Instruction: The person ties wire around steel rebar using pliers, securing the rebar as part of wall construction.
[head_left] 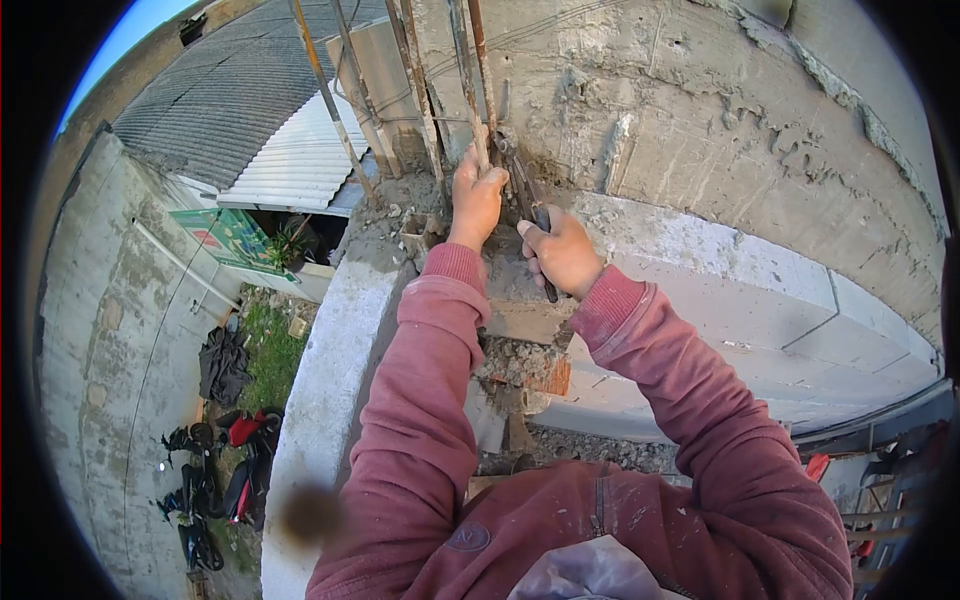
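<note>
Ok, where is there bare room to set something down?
Two patches: the pale wall top between the left sleeve and the grassy yard; and the white block ledge along the rough wall, right of the right hand, though crumbs dot it. It's crowded around the left hand, with upright rods and the dark-handled tool close together.

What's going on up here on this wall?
A person is working with both hands among upright metal rods beside a rough grey wall. The left hand holds a thin pale strip; the right hand grips a dark-handled tool, its head up near the strip. Pale blocks run off to the right.
</note>
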